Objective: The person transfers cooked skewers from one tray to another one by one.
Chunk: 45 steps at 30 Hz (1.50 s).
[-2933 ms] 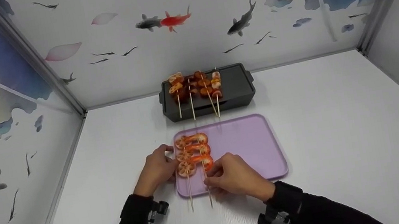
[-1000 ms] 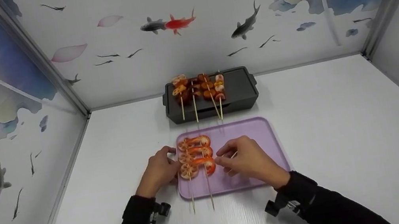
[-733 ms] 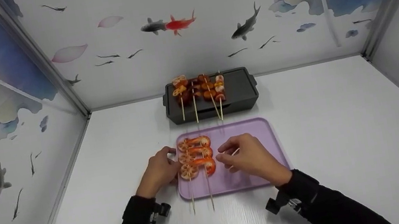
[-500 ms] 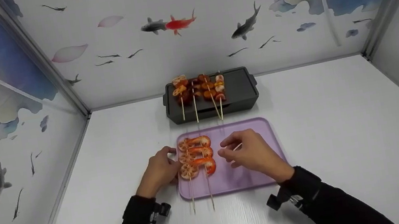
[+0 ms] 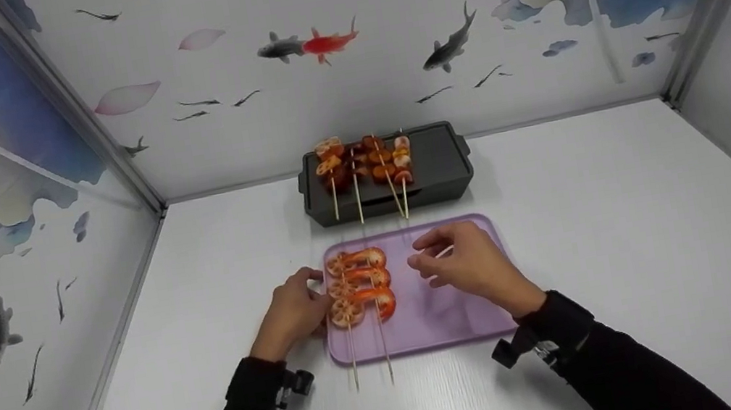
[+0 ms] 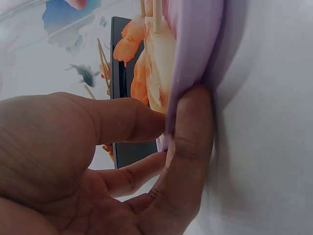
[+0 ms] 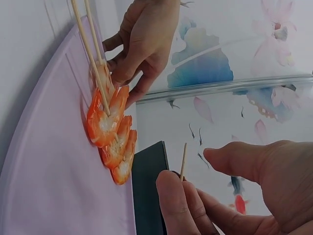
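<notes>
My left hand (image 5: 289, 314) pinches the left rim of the purple tray (image 5: 450, 343). In the left wrist view, the thumb lies at the tray's edge and a finger reaches under it. A lotus root skewer (image 5: 347, 313) lies along the tray's left side. Beside it is a shrimp skewer (image 5: 384, 301), and both sticks extend past the front rim. Over the tray's right half hovers my right hand (image 5: 474, 265), with thumb and fingers spread apart and nothing between them. The right wrist view shows the shrimp (image 7: 105, 122) beyond that hand's fingertips.
Behind the tray stands a dark grill (image 5: 440, 164). Several skewers (image 5: 379, 159) lie on its left half, their sticks hanging over the front edge. White panels (image 5: 350, 105) with painted fish enclose the white table (image 5: 633, 228) at the back and sides.
Earlier my right hand pinched the shrimp skewer's stick. It has let go, moved up and right across the tray, and kept drifting that way. The left hand stays on the rim.
</notes>
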Each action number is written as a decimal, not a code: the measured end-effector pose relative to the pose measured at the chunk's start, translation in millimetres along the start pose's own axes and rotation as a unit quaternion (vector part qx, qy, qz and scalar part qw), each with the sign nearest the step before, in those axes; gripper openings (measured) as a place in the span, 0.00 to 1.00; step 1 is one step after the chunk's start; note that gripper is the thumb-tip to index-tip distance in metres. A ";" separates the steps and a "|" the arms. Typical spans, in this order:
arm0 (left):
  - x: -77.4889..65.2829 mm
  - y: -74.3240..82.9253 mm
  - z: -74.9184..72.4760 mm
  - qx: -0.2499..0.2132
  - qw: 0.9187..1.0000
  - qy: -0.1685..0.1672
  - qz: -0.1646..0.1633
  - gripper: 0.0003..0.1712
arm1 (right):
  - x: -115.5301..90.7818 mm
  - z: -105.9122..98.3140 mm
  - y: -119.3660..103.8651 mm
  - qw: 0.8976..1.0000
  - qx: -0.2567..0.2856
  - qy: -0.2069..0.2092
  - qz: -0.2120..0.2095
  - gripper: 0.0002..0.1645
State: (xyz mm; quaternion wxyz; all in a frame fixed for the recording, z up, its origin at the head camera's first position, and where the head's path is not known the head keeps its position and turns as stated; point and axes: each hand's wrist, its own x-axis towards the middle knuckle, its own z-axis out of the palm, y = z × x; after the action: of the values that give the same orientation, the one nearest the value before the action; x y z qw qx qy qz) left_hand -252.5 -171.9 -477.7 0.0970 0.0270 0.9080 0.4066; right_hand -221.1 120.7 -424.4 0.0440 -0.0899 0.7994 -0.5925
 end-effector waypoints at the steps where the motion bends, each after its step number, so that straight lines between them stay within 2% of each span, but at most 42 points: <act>1: -0.3 0.0 0.1 -0.002 1.000 -0.001 0.000 0.25 | 0.8 -1.0 -0.2 1.000 0.000 0.002 0.000 0.17; 6: -0.5 0.3 1.1 -0.007 1.000 -0.004 -0.006 0.25 | 12.2 -5.4 14.5 1.000 0.014 0.016 0.002 0.20; 14: 0.3 -1.1 4.7 0.014 1.000 -0.004 -0.005 0.26 | 28.4 -15.1 33.7 0.999 0.033 0.025 0.009 0.22; 22: -0.3 0.0 5.3 0.012 1.000 -0.010 -0.008 0.25 | 39.8 -24.4 33.2 0.998 0.045 0.027 0.018 0.27; 31: 3.0 3.7 4.2 0.014 1.000 -0.003 -0.002 0.26 | 61.0 -33.2 30.8 0.999 0.035 0.021 0.021 0.31; 39: 1.3 -0.4 3.8 0.016 1.000 -0.004 -0.013 0.26 | 74.9 -30.1 33.1 0.997 0.055 0.003 0.046 0.34; 45: 1.7 -1.7 1.4 0.020 1.000 0.004 -0.010 0.27 | 86.8 -28.4 31.4 0.997 0.061 0.005 0.049 0.31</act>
State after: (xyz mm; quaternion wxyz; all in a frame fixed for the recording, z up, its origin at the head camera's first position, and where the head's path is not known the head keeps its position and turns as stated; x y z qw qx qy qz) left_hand -253.8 -171.8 -480.1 0.0972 0.0187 0.9167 0.3871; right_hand -314.1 139.2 -442.9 0.0741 -0.0448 0.7652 -0.6379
